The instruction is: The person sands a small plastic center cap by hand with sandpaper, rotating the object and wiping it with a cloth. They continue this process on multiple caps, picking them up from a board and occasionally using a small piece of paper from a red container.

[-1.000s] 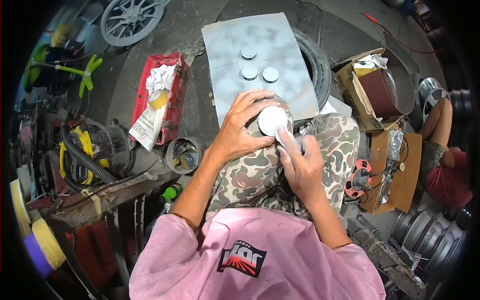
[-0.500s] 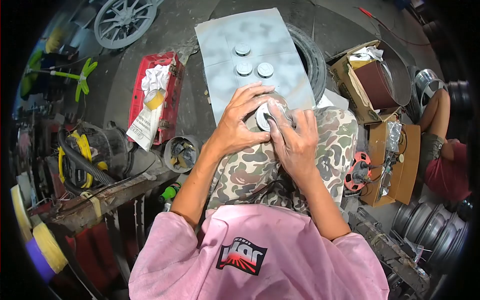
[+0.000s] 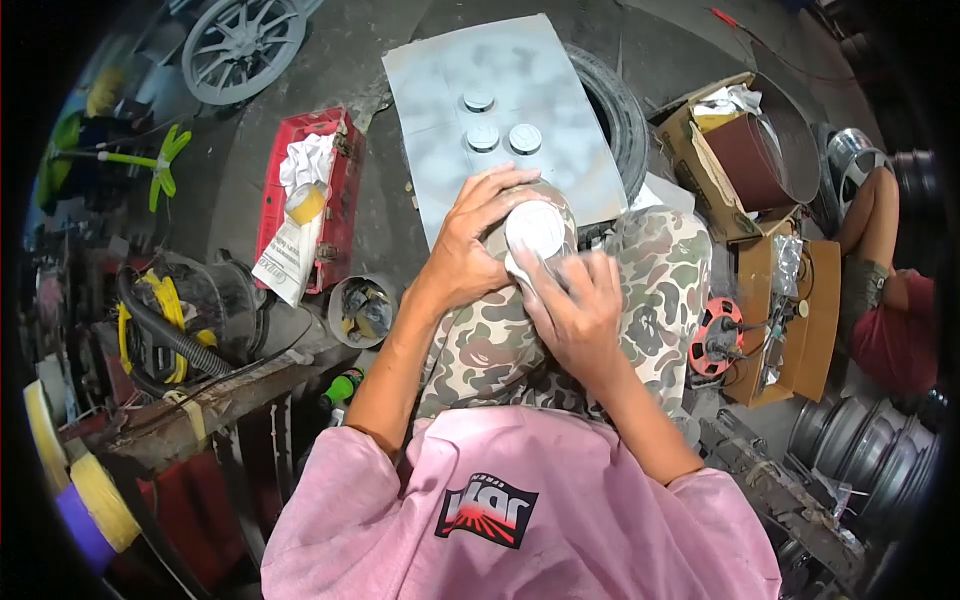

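Observation:
A round white wheel centre cap [image 3: 536,228] rests on the left knee of the camouflage trousers [image 3: 495,350]. My left hand [image 3: 475,245] wraps round the cap's far and left side, fingers over the knee, and grips it. Against the near edge of the cap, my right hand [image 3: 572,308] has its fingers closed on a small thin whitish piece [image 3: 514,268], which looks like folded sandpaper and is mostly hidden by the fingers. Beyond the knee, three similar caps [image 3: 525,139] lie on a grey-sprayed cardboard sheet [image 3: 440,80].
A tyre [image 3: 625,130] lies under the sheet. On the left are a red toolbox [image 3: 268,215], a tin [image 3: 362,310] and a vacuum cleaner [image 3: 225,300]. Cardboard boxes [image 3: 810,330] and a cable reel [image 3: 717,338] stand at right, near another person's leg [image 3: 872,215].
My right fingers have slid from the middle of the cap to its near edge, uncovering its face. My left hand keeps its hold on the knee.

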Available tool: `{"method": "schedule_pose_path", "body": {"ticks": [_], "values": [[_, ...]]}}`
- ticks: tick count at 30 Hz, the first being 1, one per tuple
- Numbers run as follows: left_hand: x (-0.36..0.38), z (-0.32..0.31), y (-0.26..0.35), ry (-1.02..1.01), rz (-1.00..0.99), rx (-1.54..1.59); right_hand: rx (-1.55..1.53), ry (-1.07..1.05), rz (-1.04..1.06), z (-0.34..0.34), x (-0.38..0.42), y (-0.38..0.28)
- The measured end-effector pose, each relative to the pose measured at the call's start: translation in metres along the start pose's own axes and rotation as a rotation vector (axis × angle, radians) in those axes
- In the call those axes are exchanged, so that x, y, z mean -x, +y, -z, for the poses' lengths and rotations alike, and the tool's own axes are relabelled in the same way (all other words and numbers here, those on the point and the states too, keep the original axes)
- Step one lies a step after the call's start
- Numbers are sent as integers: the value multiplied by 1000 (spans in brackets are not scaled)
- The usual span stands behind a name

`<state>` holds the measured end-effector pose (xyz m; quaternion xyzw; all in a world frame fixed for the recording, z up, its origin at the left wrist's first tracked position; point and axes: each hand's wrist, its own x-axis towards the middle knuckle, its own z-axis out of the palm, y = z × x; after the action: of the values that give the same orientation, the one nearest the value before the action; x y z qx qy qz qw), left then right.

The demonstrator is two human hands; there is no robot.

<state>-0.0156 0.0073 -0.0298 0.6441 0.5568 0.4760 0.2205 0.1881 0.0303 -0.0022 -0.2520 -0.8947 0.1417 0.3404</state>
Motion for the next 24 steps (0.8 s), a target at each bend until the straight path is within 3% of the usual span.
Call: {"method": "schedule_pose_path", "body": {"ticks": [6, 17, 24], "values": [[-2, 3, 1, -3, -10, 16, 19, 58, -8, -11, -7, 2], [-3, 2, 2, 0, 40, 18, -20, -35, 56, 4, -4, 2], [-2, 4, 7, 9, 41, 27, 105, 57, -76, 2, -14, 24]]}}
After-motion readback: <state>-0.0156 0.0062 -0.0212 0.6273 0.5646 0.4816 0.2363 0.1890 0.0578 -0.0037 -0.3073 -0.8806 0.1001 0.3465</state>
